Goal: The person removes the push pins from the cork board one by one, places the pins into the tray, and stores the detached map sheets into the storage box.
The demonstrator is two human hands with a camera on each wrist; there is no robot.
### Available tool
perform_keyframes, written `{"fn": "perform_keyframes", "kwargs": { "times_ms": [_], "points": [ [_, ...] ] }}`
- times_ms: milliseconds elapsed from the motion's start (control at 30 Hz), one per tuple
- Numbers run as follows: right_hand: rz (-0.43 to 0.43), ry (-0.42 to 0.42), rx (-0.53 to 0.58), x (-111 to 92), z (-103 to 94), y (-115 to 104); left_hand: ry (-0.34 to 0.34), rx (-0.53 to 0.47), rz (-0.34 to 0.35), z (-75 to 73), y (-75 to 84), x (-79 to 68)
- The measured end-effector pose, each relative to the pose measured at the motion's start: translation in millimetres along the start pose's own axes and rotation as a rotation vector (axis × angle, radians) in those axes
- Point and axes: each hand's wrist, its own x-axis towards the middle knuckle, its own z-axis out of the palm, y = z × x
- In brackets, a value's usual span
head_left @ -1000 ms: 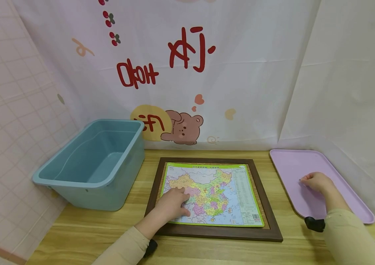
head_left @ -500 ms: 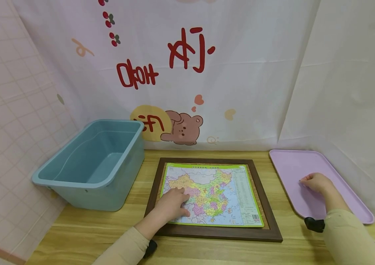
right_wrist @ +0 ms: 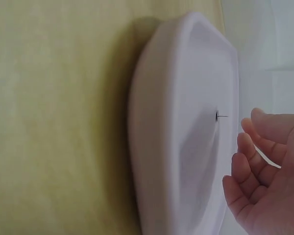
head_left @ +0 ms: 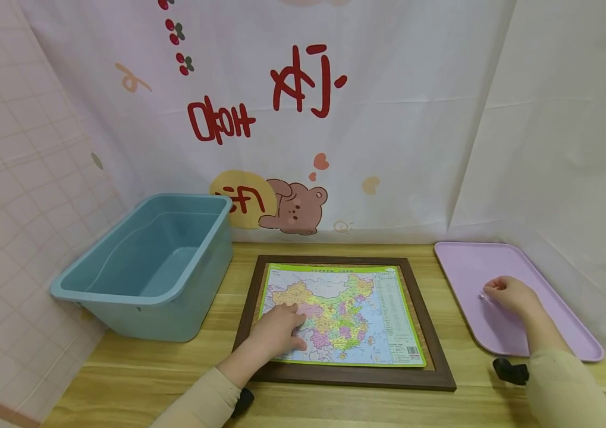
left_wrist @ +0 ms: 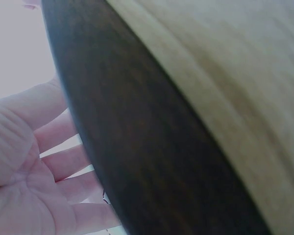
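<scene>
A map of China point(head_left: 329, 315) with a green border lies on a cork board in a dark brown frame point(head_left: 356, 375). My left hand point(head_left: 278, 329) rests on the map's left part, fingers spread; in the left wrist view, the dark frame hides its fingertips. Over the lilac tray point(head_left: 476, 261) is my right hand point(head_left: 511, 293), fingers loosely bent. A small thumbtack point(right_wrist: 217, 116) stands on the tray with its pin sticking up. In the right wrist view a gap shows between it and my right fingertips point(right_wrist: 257, 113), which hold nothing.
A deep blue-green plastic tub point(head_left: 195, 297) stands left of the framed board. The wooden table point(head_left: 345, 407) ends at a wall hung with a printed white cloth point(head_left: 399, 137). Black straps' ends point(head_left: 510, 371) show at the wrists.
My right hand has lifted slightly, and the thumbtack now shows just left of its fingertips on the tray. The left hand, map and frame have stayed in place.
</scene>
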Motion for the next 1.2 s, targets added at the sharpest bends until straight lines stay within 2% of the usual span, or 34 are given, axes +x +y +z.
{"fn": "perform_keyframes", "kwargs": {
  "times_ms": [267, 433, 900, 1200],
  "points": [
    [-0.064, 0.085, 0.002, -6.1, 7.7, -7.0, -0.004, 0.004, 0.002, -0.8, 0.1, -0.6],
    [-0.092, 0.099, 0.019, -8.6, 11.5, -13.5, -0.011, -0.002, -0.003, -1.0, 0.0, -0.5],
    [-0.123, 0.061, 0.14, -21.1, 7.0, -47.9, -0.014, -0.008, -0.01, -2.0, 1.1, -0.3],
    [-0.159, 0.062, 0.182, -20.3, 9.5, -59.2, -0.013, -0.01, -0.013, -1.8, 1.3, 0.1]
  ]
}}
